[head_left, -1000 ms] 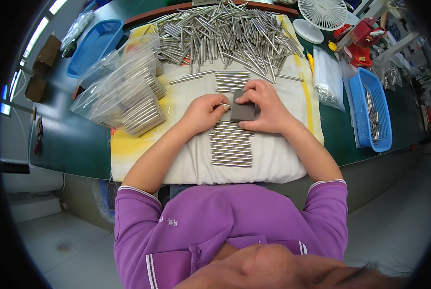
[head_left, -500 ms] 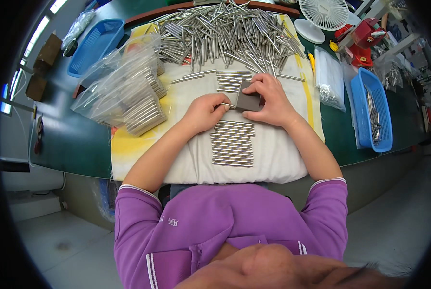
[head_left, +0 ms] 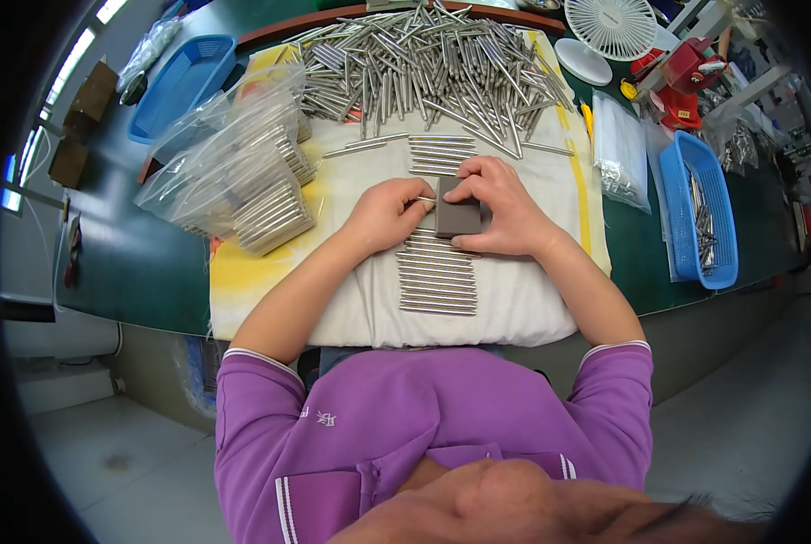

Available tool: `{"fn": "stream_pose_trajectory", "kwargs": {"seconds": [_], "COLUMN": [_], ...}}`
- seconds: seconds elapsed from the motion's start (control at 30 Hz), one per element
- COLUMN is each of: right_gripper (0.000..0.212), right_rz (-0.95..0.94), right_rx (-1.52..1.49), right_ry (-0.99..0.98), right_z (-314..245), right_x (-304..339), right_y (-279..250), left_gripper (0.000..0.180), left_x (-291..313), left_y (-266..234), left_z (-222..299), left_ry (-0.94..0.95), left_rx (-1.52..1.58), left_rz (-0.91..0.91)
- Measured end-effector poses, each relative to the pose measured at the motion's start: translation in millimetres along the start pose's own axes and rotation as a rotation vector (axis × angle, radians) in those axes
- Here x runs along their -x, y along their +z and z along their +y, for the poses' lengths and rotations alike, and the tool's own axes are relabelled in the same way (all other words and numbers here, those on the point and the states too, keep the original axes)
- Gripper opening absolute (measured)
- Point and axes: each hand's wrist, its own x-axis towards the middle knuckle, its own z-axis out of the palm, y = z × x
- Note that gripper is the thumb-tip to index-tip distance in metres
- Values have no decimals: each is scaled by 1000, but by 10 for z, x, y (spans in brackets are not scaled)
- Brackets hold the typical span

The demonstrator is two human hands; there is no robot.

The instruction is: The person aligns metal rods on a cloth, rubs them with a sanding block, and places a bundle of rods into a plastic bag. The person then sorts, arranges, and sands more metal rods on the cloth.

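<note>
My left hand [head_left: 392, 213] pinches a thin metal rod [head_left: 427, 199], whose other end meets a dark brown block [head_left: 458, 218]. Thumb and fingers of my right hand [head_left: 501, 208] grip that block from its right side. Just below the hands lies a neat row of metal rods [head_left: 437, 281] side by side on the white cloth [head_left: 523, 299]. Above the hands a second, shorter row of rods [head_left: 440, 152] lies the same way. Most of the rod in my left hand is hidden by fingers and block.
A large heap of metal rods [head_left: 424, 63] covers the far cloth. Clear bags of rods [head_left: 270, 213] lie at left, near a blue basket [head_left: 183, 86]. At right are a stack of plastic bags [head_left: 618, 150], a blue basket [head_left: 727, 227] with metal pieces and a white fan [head_left: 612, 25].
My right hand and the block have moved slightly left and toward me, now overlapping the top of the near row. My left hand stays almost in place.
</note>
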Motion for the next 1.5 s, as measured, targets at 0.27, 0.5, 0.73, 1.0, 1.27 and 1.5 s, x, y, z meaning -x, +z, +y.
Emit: {"fn": "stream_pose_trajectory", "kwargs": {"seconds": [0.27,0.5,0.73,1.0,1.27,1.5], "right_gripper": [49,52,65,65,63,37], "right_rz": [33,224,55,-40,389,141], "right_rx": [55,195,111,101,334,73], "right_ry": [27,168,96,61,302,124], "right_z": [66,229,32,71,296,-68], "right_x": [-40,-53,-21,-12,6,-64], "right_y": [-17,-135,-71,-96,-327,-198], "left_gripper": [11,11,10,10,13,16], "left_x": [6,6,-9,-29,13,142], "left_y": [-6,11,-1,3,-40,36], "left_z": [0,-28,-9,-17,-129,-45], "left_ry": [15,54,18,-5,-15,26], "left_rx": [-11,-2,-21,4,405,519], "left_rz": [4,22,7,3,31,120]}}
